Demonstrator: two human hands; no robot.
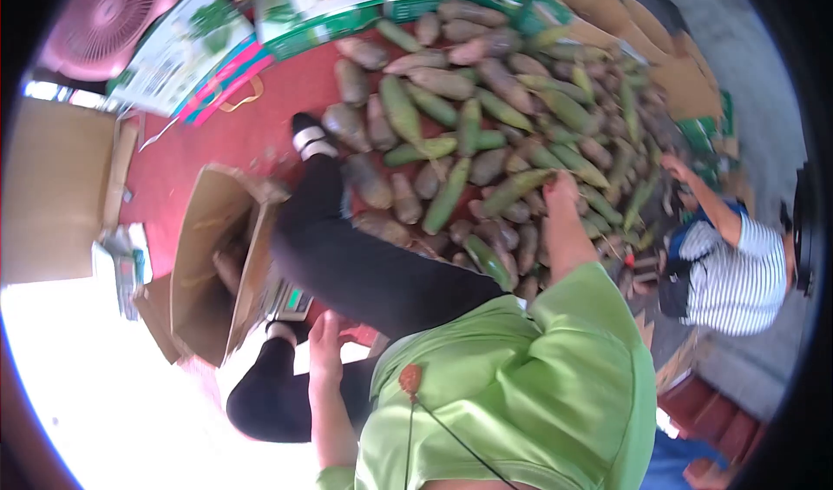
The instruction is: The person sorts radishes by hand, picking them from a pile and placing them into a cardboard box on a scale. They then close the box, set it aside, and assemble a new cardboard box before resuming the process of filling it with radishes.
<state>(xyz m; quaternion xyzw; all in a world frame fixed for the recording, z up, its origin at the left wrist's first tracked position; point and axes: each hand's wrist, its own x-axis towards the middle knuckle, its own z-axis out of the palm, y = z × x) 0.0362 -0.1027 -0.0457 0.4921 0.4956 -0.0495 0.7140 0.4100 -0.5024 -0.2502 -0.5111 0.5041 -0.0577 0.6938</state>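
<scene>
My right hand (pixel 561 188) reaches into a large pile of produce, its fingers closed around the end of a green ear of corn (pixel 514 192) in its husk. Around it lie more green ears and many purplish-brown tubers (pixel 369 182) that look like sweet potatoes. My left hand (pixel 325 338) hangs over my lower leg with its fingers stretched out, holding nothing I can see. Near it is a scale with a lit green display (pixel 296 300), partly under an open cardboard box (pixel 195 256). A few brownish tubers (pixel 229 264) show inside the box.
A co-worker in a striped shirt (pixel 737 269) reaches into the pile from the right. Flattened cardboard (pixel 677 65) borders its far right side. A pink fan (pixel 113 8) and printed cartons (pixel 186 52) stand at upper left. The red floor (pixel 260 91) shows beside my foot.
</scene>
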